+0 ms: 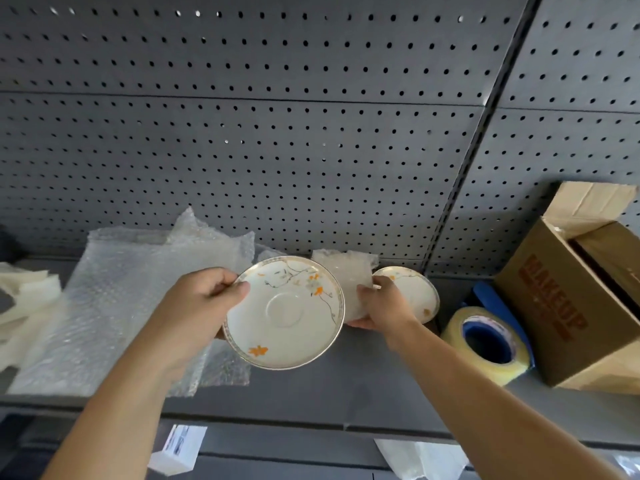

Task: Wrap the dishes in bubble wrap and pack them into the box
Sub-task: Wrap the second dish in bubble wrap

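The left hand (204,303) grips a floral saucer (284,317) by its left rim, thumb on the face and fingers curled behind. The saucer is tilted toward the camera, held above the front half of the dark shelf (329,393). Its lower edge hangs over bare shelf surface, and its left edge overlaps the large bubble wrap sheet (131,306) lying flat on the shelf's left part.

The right hand (384,306) is curled round a small bubble wrap piece (343,278), with the thumb on top and fingers under its lower edge. Whether that piece encloses anything cannot be told. It stands between the two dishes, with its left edge hidden behind the held saucer's right rim. A second saucer (412,292) with the same pattern sits just behind and right of this hand, near the pegboard wall (277,150). Part of it is covered by the knuckles.

To the right, a roll of clear packing tape (485,344) leans on its side, close to the second saucer and just beside the cardboard box (568,317). The box is tipped with its flaps open at the shelf's right end.

Folded white foam sheets (24,296) lie at the far left. Open shelf shows along the front edge, between the bubble wrap sheet and the tape.
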`<state>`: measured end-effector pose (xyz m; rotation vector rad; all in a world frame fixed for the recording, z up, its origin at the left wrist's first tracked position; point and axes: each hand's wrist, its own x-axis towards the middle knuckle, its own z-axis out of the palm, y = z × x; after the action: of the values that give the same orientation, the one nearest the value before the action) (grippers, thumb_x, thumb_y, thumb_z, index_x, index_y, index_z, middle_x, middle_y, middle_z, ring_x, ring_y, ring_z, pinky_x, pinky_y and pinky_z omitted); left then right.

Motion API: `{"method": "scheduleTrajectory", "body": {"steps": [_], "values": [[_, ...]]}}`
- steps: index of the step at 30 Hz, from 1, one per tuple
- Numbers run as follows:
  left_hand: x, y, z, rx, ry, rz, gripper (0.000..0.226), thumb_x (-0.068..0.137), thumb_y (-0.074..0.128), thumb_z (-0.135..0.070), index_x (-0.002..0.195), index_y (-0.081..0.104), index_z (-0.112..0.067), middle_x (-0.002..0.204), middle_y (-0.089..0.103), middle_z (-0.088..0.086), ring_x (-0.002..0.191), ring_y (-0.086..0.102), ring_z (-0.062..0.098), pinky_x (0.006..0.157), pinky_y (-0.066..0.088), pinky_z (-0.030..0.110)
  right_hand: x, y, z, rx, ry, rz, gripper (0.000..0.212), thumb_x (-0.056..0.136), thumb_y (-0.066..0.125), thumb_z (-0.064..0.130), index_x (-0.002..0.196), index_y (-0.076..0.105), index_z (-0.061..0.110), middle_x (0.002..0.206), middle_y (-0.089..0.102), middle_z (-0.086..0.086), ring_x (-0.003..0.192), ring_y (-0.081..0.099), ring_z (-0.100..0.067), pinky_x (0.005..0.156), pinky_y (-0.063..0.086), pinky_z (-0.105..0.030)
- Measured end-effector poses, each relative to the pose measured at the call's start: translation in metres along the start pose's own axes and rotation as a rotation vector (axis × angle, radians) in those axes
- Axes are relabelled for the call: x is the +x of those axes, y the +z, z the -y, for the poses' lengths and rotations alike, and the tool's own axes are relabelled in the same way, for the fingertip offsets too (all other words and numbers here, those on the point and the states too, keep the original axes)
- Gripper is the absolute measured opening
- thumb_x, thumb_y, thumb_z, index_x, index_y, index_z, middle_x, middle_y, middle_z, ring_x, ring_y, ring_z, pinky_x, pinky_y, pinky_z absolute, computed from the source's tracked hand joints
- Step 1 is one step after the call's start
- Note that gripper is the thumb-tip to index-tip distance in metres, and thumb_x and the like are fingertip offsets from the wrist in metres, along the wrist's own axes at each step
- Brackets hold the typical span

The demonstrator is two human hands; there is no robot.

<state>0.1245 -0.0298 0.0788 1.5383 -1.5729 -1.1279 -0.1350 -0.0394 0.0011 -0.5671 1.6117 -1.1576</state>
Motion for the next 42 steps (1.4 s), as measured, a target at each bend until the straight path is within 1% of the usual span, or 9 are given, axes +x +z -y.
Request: {"method": "scheduleTrajectory", "body": {"steps": [5, 8, 11, 17, 21, 24, 27, 37, 42], "values": [[-0.006, 0.02, 0.012, 0.02, -0.009, 0.072, 0.016, 0.099, 0.064, -0.023, 0.086, 0.072, -0.019, 0.076, 0.072, 0.007, 0.066, 0.061, 0.014, 0.06, 0.052, 0.032, 0.004, -0.001, -0.005, -0.485, -0.26, -0.087, 0.044, 0.102, 0.052, 0.017, 0.143, 0.04, 0.006, 0.129, 0.055, -0.016, 0.086, 0.056, -0.02, 0.046, 0.045, -0.008], [-0.007, 0.035, 0.023, 0.037, -0.018, 0.105, 0.015, 0.099, 0.065, -0.027, 0.086, 0.071, -0.021, 0.079, 0.071, 0.009, 0.067, 0.058, 0.016, 0.065, 0.048, 0.036, 0.009, -0.006, -0.006, -0.894, -0.397, -0.192, 0.047, 0.102, 0.052, 0.032, 0.142, 0.045, 0.008, 0.135, 0.048, -0.014, 0.099, 0.062, -0.032, 0.075, 0.05, -0.029], [-0.007, 0.052, 0.03, 0.045, -0.022, 0.118, 0.016, 0.099, 0.064, -0.027, 0.084, 0.07, -0.022, 0.076, 0.072, 0.001, 0.067, 0.058, 0.012, 0.068, 0.046, 0.033, 0.012, -0.011, -0.005, -1.103, -0.358, -0.2, 0.049, 0.102, 0.049, 0.043, 0.141, 0.049, 0.012, 0.14, 0.045, -0.01, 0.103, 0.066, -0.034, 0.074, 0.05, -0.037], [-0.008, 0.085, 0.044, 0.081, -0.04, 0.124, 0.018, 0.1, 0.062, -0.025, 0.084, 0.067, -0.019, 0.071, 0.069, 0.001, 0.063, 0.058, 0.013, 0.063, 0.052, 0.041, -0.004, -0.033, -0.003, -0.828, -0.463, -0.208, 0.027, 0.103, 0.047, 0.032, 0.123, 0.063, 0.024, 0.125, 0.057, 0.0, 0.079, 0.061, -0.012, 0.075, 0.053, -0.033], [-0.012, 0.103, 0.052, 0.141, -0.05, 0.134, 0.019, 0.101, 0.061, -0.026, 0.084, 0.066, -0.019, 0.065, 0.064, -0.006, 0.054, 0.052, 0.005, 0.052, 0.041, 0.021, -0.041, -0.053, -0.008, -0.539, -0.295, 0.009, 0.024, 0.101, 0.048, 0.043, 0.097, 0.066, 0.029, 0.083, 0.068, 0.006, 0.069, 0.061, -0.013, 0.063, 0.046, -0.026], [-0.014, 0.113, 0.056, 0.112, -0.1, 0.15, 0.018, 0.099, 0.063, -0.027, 0.083, 0.067, -0.021, 0.071, 0.07, -0.004, 0.065, 0.063, 0.015, 0.065, 0.056, 0.038, -0.063, -0.067, -0.024, -0.589, -0.18, 0.124, 0.03, 0.097, 0.056, 0.051, 0.093, 0.069, 0.025, 0.069, 0.065, 0.007, 0.058, 0.058, -0.006, 0.056, 0.044, -0.023], [-0.017, 0.123, 0.059, 0.07, -0.134, 0.186, 0.017, 0.098, 0.062, -0.028, 0.084, 0.068, -0.021, 0.078, 0.074, -0.002, 0.081, 0.072, 0.025, 0.075, 0.061, 0.051, -0.069, -0.078, -0.041, -0.623, -0.148, 0.157, 0.012, 0.099, 0.061, 0.027, 0.095, 0.069, 0.02, 0.067, 0.065, 0.005, 0.05, 0.057, -0.001, 0.049, 0.045, -0.017], [-0.029, 0.112, 0.054, 0.024, -0.187, 0.335, 0.017, 0.101, 0.057, -0.038, 0.108, 0.063, -0.023, 0.098, 0.073, -0.002, 0.071, 0.076, 0.017, 0.072, 0.065, 0.04, -0.052, -0.091, -0.064, -0.774, -0.125, 0.016, 0.013, 0.099, 0.061, 0.016, 0.089, 0.069, 0.019, 0.053, 0.063, 0.003, 0.04, 0.055, -0.011, 0.047, 0.044, -0.027], [-0.04, 0.065, 0.044, -0.082, -0.085, 0.254, 0.01, 0.103, 0.057, -0.028, 0.108, 0.063, -0.021, 0.09, 0.074, 0.004, 0.067, 0.072, 0.018, 0.052, 0.053, 0.029, -0.046, -0.089, -0.065, -0.847, -0.145, -0.007, 0.008, 0.097, 0.064, 0.017, 0.092, 0.07, 0.02, 0.059, 0.068, 0.0, 0.041, 0.059, -0.013, 0.045, 0.045, -0.025]]}}
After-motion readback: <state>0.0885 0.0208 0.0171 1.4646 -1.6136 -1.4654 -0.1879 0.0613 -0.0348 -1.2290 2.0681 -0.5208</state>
